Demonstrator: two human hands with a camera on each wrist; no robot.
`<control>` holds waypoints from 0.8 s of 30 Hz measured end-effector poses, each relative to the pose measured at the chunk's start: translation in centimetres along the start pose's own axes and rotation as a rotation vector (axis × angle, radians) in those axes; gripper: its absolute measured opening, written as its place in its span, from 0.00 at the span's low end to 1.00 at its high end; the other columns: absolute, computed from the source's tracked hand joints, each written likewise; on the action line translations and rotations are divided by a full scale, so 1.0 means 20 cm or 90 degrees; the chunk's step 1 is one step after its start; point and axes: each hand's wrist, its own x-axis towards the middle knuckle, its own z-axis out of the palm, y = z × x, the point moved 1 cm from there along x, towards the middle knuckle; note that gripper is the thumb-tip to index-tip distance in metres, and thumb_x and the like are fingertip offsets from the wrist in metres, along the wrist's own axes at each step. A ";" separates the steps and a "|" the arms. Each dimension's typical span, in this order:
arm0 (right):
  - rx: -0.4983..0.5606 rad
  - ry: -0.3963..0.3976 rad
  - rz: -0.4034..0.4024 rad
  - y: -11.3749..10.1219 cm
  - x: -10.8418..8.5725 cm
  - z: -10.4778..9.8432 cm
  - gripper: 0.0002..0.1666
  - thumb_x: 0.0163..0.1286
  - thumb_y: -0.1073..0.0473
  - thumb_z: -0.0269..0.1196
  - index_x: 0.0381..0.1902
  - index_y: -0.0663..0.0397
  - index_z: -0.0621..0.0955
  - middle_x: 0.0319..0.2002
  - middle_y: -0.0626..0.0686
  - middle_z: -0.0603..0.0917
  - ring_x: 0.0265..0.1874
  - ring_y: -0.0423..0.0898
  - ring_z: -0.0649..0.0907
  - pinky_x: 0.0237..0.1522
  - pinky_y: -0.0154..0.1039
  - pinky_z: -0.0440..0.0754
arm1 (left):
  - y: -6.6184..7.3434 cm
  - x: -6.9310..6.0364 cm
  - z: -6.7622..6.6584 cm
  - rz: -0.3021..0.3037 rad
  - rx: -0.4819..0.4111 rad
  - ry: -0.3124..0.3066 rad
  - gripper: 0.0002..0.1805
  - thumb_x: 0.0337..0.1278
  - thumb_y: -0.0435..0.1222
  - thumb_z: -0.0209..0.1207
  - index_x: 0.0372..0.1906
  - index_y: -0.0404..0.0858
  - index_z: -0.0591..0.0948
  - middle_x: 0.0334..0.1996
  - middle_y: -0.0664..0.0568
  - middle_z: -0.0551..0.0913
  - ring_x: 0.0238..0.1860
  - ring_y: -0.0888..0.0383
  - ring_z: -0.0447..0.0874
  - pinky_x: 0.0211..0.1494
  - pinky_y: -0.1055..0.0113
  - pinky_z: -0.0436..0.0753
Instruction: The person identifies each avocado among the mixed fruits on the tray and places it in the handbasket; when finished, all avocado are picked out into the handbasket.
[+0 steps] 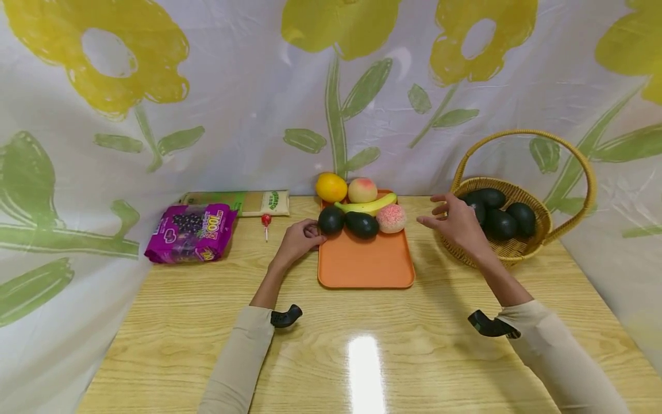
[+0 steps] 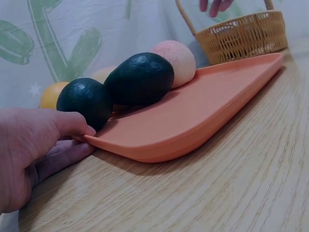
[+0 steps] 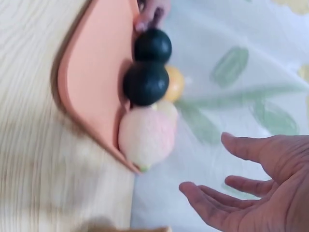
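Note:
An orange tray [image 1: 366, 264] lies on the table with fruit across its far half. My left hand [image 1: 300, 242] pinches the tray's left rim, thumb above and fingers below in the left wrist view. Close to that thumb sits a round dark avocado [image 2: 86, 102], and beside it a longer dark avocado [image 1: 361, 225]. Behind them are a banana [image 1: 369, 205], a yellow lemon [image 1: 331, 187], a smooth peach [image 1: 362, 190] and a speckled pink peach [image 1: 391, 218]. My right hand [image 1: 459, 223] hovers between tray and basket, fingers spread and holding nothing.
A wicker basket [image 1: 545, 221] with a tall handle stands at the right, holding several dark avocados [image 1: 500, 225]. Toward the left lie a purple grape snack bag [image 1: 191, 233], a red lollipop [image 1: 266, 219] and a flat green-and-tan packet [image 1: 253, 202]. A flowered curtain hangs behind the table.

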 end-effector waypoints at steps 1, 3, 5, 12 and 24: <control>0.009 -0.012 -0.002 -0.01 0.01 0.02 0.36 0.72 0.51 0.69 0.69 0.67 0.73 0.58 0.74 0.83 0.54 0.70 0.86 0.57 0.63 0.84 | 0.00 0.00 0.00 -0.001 0.004 0.000 0.27 0.58 0.38 0.72 0.62 0.35 0.82 0.40 0.44 0.84 0.37 0.59 0.82 0.39 0.71 0.88; 0.038 -0.040 -0.004 -0.04 0.03 0.08 0.36 0.72 0.52 0.69 0.69 0.67 0.73 0.58 0.74 0.83 0.53 0.70 0.87 0.52 0.60 0.87 | 0.00 0.00 -0.01 -0.003 0.012 -0.002 0.28 0.59 0.39 0.72 0.63 0.35 0.82 0.40 0.44 0.84 0.38 0.58 0.82 0.40 0.70 0.87; 0.060 -0.060 -0.011 -0.06 0.05 0.14 0.35 0.71 0.55 0.70 0.69 0.67 0.74 0.57 0.74 0.83 0.52 0.69 0.88 0.51 0.57 0.89 | 0.00 0.00 -0.01 -0.001 0.024 -0.001 0.28 0.59 0.39 0.72 0.63 0.35 0.82 0.41 0.44 0.85 0.39 0.57 0.83 0.42 0.69 0.87; 0.075 -0.093 -0.025 -0.12 0.11 0.34 0.33 0.66 0.59 0.73 0.65 0.67 0.77 0.53 0.72 0.86 0.54 0.66 0.86 0.52 0.54 0.85 | 0.00 0.00 -0.03 0.005 0.046 -0.003 0.28 0.58 0.40 0.73 0.63 0.35 0.82 0.41 0.43 0.86 0.39 0.55 0.83 0.48 0.64 0.85; 0.032 -0.068 -0.024 -0.20 0.15 0.51 0.36 0.62 0.61 0.76 0.66 0.65 0.78 0.52 0.69 0.86 0.52 0.63 0.84 0.61 0.60 0.80 | 0.00 -0.01 -0.02 0.011 0.034 -0.003 0.29 0.58 0.41 0.73 0.63 0.35 0.82 0.42 0.42 0.87 0.39 0.55 0.85 0.49 0.63 0.87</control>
